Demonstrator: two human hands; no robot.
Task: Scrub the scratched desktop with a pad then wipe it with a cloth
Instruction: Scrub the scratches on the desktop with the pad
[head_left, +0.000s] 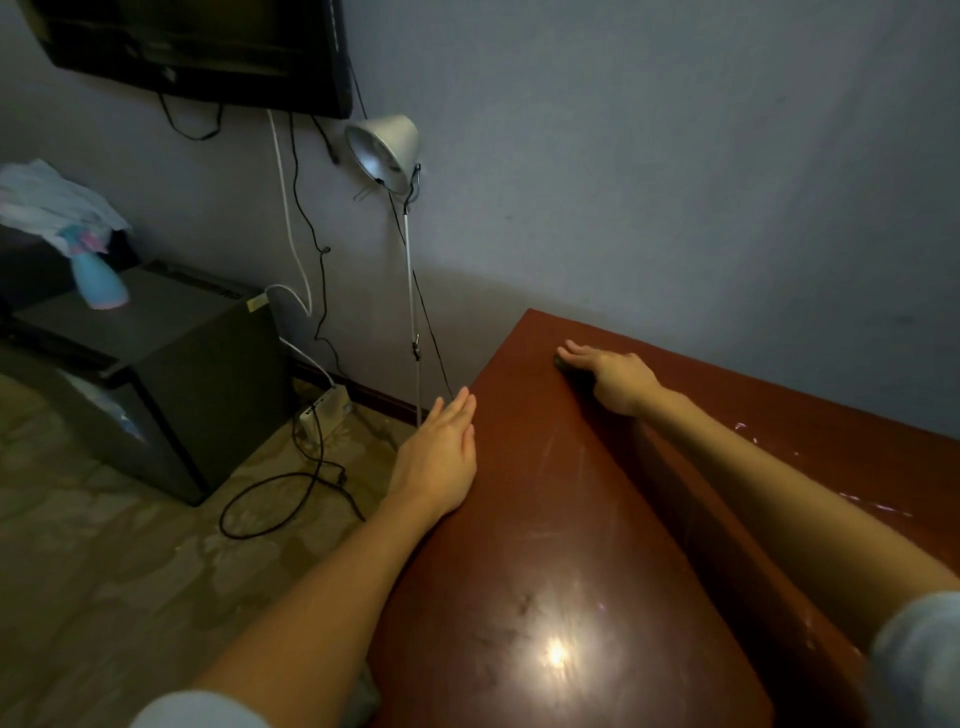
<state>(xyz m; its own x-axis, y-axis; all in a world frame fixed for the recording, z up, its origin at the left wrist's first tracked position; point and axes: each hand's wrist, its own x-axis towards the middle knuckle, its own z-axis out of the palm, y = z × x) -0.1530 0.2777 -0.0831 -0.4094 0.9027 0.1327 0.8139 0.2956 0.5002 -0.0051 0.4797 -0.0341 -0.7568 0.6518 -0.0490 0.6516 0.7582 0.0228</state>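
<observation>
The reddish-brown desktop (545, 545) fills the lower right and shows pale scratches and a bright glare spot. My right hand (610, 376) lies flat near the desk's far left corner, straight fingers pressing a dark pad (569, 366) that shows only as a dark edge beneath the palm. My left hand (441, 452) rests open with straight fingers on the desk's left edge. No cloth shows on the desk.
A silver lamp (384, 150) on a thin pole stands beside the desk's left corner. Cables (291, 493) and a power strip (324, 410) lie on the floor. A dark cabinet (166, 364) with a blue bottle (98, 283) is at left, under a wall-mounted screen (208, 47).
</observation>
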